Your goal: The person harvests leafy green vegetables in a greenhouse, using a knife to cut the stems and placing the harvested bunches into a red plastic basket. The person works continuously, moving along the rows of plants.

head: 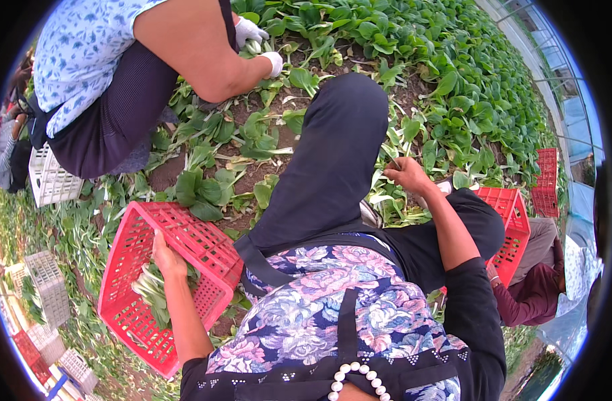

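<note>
My left hand [167,256] reaches into a tilted red plastic crate [200,230] at my left side. Just beneath it inside lie leafy greens with pale stalks [153,293], which look like bok choy. Whether these fingers grip any stalks cannot be made out. My right hand [409,175] is closed around a small thin tool [395,163], perhaps a knife, mostly hidden by the fingers. It hovers beside my bent knee, above trimmed leaves and stalks [404,200] on the soil.
Dense growing greens [466,90] spread ahead and right. At upper left, a co-worker's white-gloved hands [261,47] hold pale stalks. A second person [529,295] sits at right behind another red crate [504,220]. White crates [52,175] and cut plants [205,193] lie leftward.
</note>
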Tool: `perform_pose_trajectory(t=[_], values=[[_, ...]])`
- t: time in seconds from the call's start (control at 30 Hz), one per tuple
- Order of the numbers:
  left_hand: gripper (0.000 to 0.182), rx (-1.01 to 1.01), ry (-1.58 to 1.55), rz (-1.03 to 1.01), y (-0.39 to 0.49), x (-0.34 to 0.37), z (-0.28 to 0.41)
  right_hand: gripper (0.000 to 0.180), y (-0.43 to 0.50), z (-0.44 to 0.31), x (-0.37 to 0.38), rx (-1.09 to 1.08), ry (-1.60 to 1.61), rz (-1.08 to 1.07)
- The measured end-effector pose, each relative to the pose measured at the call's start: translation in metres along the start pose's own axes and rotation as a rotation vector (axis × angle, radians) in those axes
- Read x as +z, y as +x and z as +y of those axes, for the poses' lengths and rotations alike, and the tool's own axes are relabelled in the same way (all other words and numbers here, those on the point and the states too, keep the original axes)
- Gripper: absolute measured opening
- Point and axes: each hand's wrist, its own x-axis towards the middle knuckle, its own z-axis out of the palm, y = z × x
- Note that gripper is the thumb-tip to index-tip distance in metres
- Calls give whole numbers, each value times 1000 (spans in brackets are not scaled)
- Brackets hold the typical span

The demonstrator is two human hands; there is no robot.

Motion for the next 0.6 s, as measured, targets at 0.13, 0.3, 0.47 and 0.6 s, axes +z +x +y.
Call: perform_pose_trajectory(t=[0.13,0.3,0.47,0.6], values=[[29,25,326,-16,-51,37,12,35,1,13,42,-53,-244,-82],[21,17,354,153,-48,45,-6,53,7,26,92,-106,-236,-226],[5,-14,441,182,-13,39,-10,47,12,26,121,-3,-181,-327],[12,-70,599,327,-14,42,-9,43,3,8,113,168,-102,-240]])
